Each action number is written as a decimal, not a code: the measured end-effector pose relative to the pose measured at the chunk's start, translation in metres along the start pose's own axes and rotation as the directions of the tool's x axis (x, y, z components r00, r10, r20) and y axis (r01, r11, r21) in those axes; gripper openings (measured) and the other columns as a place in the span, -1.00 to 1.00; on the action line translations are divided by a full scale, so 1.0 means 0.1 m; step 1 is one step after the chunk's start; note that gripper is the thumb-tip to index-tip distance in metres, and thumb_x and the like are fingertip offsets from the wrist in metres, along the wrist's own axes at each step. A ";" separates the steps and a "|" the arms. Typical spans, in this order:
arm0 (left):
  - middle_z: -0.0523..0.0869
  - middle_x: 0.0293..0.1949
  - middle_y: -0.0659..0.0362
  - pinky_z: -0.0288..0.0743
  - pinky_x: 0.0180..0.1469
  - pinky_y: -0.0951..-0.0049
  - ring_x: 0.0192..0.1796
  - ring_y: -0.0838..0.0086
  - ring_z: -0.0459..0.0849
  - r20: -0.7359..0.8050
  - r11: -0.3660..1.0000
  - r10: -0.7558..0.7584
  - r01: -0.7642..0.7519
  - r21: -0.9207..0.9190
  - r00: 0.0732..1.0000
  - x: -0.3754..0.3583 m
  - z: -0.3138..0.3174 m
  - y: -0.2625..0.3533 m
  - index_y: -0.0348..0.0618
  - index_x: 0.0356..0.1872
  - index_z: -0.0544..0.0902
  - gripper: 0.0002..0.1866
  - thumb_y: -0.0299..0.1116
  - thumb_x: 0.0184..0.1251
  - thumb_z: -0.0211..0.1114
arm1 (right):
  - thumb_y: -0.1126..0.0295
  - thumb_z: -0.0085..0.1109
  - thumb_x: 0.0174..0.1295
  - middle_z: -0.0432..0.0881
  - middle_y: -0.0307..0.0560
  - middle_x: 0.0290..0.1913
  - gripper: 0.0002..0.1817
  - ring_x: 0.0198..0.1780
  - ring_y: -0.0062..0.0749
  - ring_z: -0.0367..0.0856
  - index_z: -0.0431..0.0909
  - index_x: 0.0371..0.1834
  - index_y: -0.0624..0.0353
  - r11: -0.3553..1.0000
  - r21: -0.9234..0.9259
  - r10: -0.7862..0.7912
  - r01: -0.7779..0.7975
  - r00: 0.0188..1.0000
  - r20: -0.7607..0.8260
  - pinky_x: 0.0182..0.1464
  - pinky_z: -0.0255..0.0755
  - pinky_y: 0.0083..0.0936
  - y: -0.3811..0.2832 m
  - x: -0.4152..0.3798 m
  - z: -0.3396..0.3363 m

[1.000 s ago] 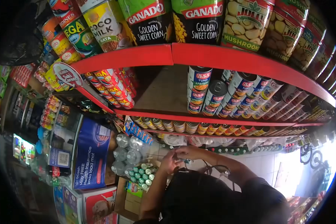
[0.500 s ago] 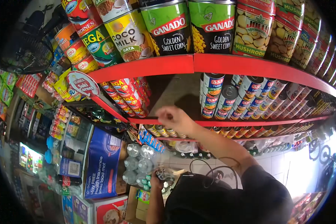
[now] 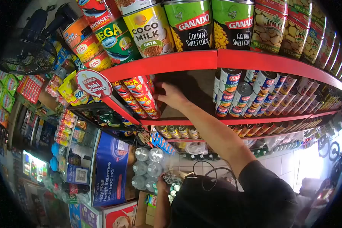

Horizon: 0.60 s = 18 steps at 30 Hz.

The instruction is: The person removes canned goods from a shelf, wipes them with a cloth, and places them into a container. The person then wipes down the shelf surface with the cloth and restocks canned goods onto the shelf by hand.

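Note:
On the middle shelf, my right hand [image 3: 171,96] reaches in from the right, its bent fingers against the right side of the stacked red Mega sardine cans [image 3: 140,93]. Thumb and forefinger close on a can at the stack's edge; the other fingertips are hidden. Low in the view, my left hand [image 3: 162,185] is beside several small items with pale green round tops [image 3: 174,189]. Its fingers are too small and covered to read. Clear plastic bottles [image 3: 144,167] stand to the left of that hand.
A red shelf edge [image 3: 178,61] runs above my right hand, with corn cans [image 3: 188,26] and coconut milk [image 3: 148,30] over it. Tuna cans [image 3: 228,89] are stacked to the right. A round Suki Corner sign [image 3: 94,84] juts out at left. A blue poster [image 3: 111,167] hangs below.
My right hand has gone from loosely curled above the shelf's front edge to the sardine cans, deeper in. The view has shifted, so the shelves appear farther right.

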<state>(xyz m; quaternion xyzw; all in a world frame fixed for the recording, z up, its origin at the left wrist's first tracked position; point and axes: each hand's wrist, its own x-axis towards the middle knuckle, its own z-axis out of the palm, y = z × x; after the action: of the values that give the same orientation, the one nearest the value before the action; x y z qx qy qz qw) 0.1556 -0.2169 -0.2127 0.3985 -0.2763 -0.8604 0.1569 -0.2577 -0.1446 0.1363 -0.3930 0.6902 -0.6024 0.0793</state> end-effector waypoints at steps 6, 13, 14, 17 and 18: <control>0.75 -0.02 0.05 0.66 0.11 -0.05 0.03 0.08 0.74 0.019 0.998 -0.056 0.056 0.014 0.998 0.19 -0.15 -0.06 -0.11 0.07 0.62 -0.65 -0.13 0.59 -0.01 | 0.38 0.50 0.21 0.75 0.05 0.13 -0.44 0.16 -0.28 0.73 0.56 0.28 0.26 0.999 -0.025 -0.025 0.024 0.999 -0.029 0.21 0.55 -0.35 0.14 0.06 0.02; 0.73 0.02 0.00 0.65 0.13 -0.07 0.05 0.06 0.72 0.044 0.998 -0.056 0.055 0.032 0.997 0.25 -0.13 -0.08 -0.12 0.12 0.59 -0.63 -0.17 0.61 -0.09 | 0.19 0.48 0.20 0.77 0.10 0.04 -0.50 0.10 -0.04 0.74 0.65 0.13 0.22 0.996 0.010 -0.091 0.092 0.994 -0.063 0.15 0.55 -0.21 0.31 0.08 0.06; 0.73 0.02 0.00 0.64 0.13 -0.07 0.05 0.06 0.72 0.029 0.997 -0.050 0.049 0.052 0.998 0.23 -0.11 -0.08 -0.12 0.13 0.58 -0.63 -0.17 0.63 -0.11 | 0.19 0.48 0.21 0.77 0.11 0.03 -0.52 0.09 -0.03 0.74 0.65 0.12 0.22 0.995 -0.030 -0.100 0.098 0.993 -0.067 0.14 0.56 -0.21 0.30 0.08 0.05; 0.72 0.04 -0.01 0.64 0.14 -0.08 0.06 0.05 0.72 0.017 0.996 -0.034 0.032 0.084 0.999 0.13 -0.02 -0.07 -0.12 0.14 0.57 -0.61 -0.15 0.66 -0.16 | 0.17 0.46 0.22 0.77 0.13 0.02 -0.53 0.09 -0.01 0.74 0.66 0.10 0.23 0.996 0.042 -0.078 0.080 0.996 -0.043 0.13 0.55 -0.20 0.27 0.06 0.03; 0.72 0.05 -0.01 0.64 0.14 -0.09 0.06 0.05 0.71 0.037 0.997 -0.029 0.026 0.075 0.999 0.13 -0.02 -0.08 -0.12 0.15 0.57 -0.60 -0.13 0.68 -0.17 | 0.17 0.46 0.23 0.77 0.14 0.02 -0.53 0.09 0.00 0.74 0.66 0.09 0.23 0.997 0.033 -0.063 0.065 0.997 -0.046 0.12 0.55 -0.19 0.30 0.07 0.04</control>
<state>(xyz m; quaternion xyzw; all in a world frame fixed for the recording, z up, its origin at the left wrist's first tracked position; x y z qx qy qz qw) 0.1490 -0.2181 -0.2262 0.3916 -0.3056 -0.8589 0.1247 -0.2737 -0.1526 0.1109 -0.3999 0.6682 -0.6252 0.0514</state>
